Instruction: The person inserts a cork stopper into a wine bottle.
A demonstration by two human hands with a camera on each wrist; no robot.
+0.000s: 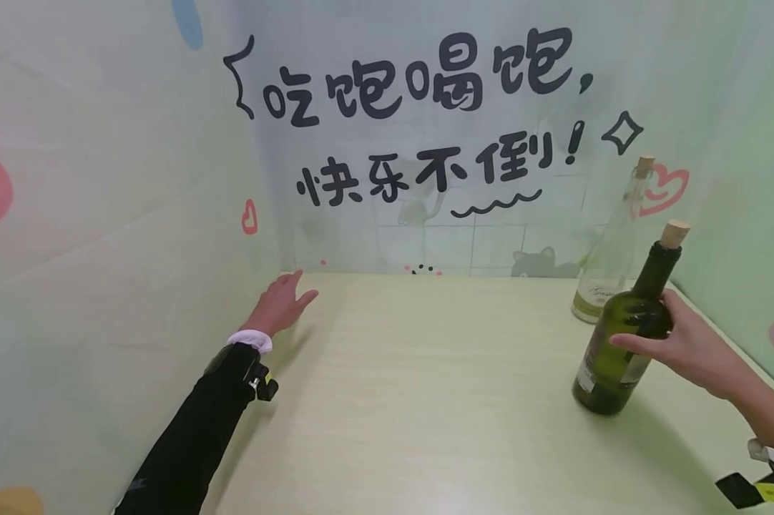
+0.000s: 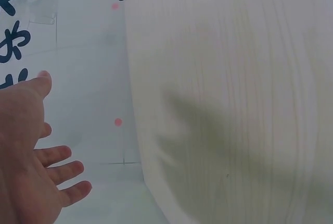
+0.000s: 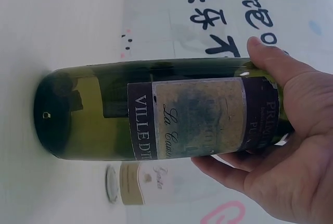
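My right hand [image 1: 699, 347] grips a green glass wine bottle [image 1: 609, 354] around its upper body, thumb on one side and fingers on the other. A cork [image 1: 674, 234] sticks out of its neck. In the right wrist view a worn paper label [image 3: 200, 117] covers the side of this bottle. I cannot tell whether its base touches the table. Just behind it stands a clear glass bottle [image 1: 602, 275] with a cork and a pale label, partly hidden. My left hand [image 1: 279, 304] holds nothing, fingers spread, near the table's back left corner.
The pale wood-grain table [image 1: 425, 372] meets a printed back sheet [image 1: 387, 243] with dark lettering and small drawings. Sheets also hang along the left side [image 1: 104, 286] and the right side [image 1: 741, 214].
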